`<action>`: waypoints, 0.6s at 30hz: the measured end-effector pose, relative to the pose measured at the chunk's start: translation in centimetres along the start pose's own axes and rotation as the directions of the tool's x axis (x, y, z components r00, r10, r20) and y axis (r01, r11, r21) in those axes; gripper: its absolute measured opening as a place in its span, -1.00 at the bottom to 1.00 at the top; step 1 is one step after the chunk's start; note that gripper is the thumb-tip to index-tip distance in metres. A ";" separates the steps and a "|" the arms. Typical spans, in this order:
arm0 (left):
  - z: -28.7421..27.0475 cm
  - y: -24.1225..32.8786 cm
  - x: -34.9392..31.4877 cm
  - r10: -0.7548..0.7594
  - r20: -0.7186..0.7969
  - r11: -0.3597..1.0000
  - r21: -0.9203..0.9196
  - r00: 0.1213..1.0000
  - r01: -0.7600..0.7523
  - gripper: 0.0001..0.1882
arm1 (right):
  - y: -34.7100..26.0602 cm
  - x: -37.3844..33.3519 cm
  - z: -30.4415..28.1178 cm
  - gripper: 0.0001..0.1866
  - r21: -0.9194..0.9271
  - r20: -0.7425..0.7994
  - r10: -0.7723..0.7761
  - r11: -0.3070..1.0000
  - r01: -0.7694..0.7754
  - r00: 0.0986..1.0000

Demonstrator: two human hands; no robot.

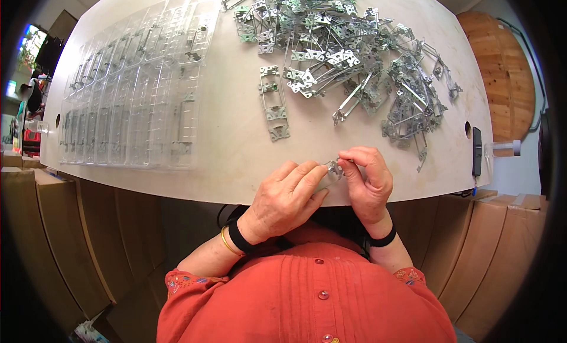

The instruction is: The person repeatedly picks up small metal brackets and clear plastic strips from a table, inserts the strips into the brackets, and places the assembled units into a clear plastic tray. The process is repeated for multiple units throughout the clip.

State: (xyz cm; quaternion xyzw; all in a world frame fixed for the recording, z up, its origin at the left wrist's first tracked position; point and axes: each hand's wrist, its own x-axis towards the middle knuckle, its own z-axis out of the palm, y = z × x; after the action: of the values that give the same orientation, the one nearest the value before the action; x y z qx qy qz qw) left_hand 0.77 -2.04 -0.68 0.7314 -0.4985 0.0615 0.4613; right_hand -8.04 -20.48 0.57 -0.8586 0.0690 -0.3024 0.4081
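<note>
Close to the table's near edge, my left hand (288,196) is closed around a small shiny metal bracket (334,170). Most of that bracket is hidden by my fingers; only its end shows between the two hands. My right hand (369,183) pinches at this end with thumb and forefinger, and whether a smaller piece is in the pinch is too small to tell. Ahead of my hands a single long metal bracket frame (275,113), with plates joined by thin rods, lies flat on the table.
A big tangled heap of similar metal bracket frames (336,56) covers the far middle and right. Clear plastic blister trays (192,77) holding metal parts lie at left. A dark narrow device (477,151) sits at the right edge. Cardboard boxes (77,225) stand below the table (233,160).
</note>
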 end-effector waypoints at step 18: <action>-0.2 0.2 0.1 0.003 0.032 1.000 0.015 0.999 -0.003 -0.48 | 0.2 -0.2 0.0 -0.76 0.016 -0.003 0.011 1.000 -0.011 1.000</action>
State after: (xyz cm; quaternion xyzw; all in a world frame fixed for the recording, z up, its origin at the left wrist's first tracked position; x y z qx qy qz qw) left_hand 0.72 -1.92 -0.38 0.7351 -0.5063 0.0544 0.4476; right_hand -8.15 -20.51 0.35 -0.8546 0.0719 -0.3019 0.4164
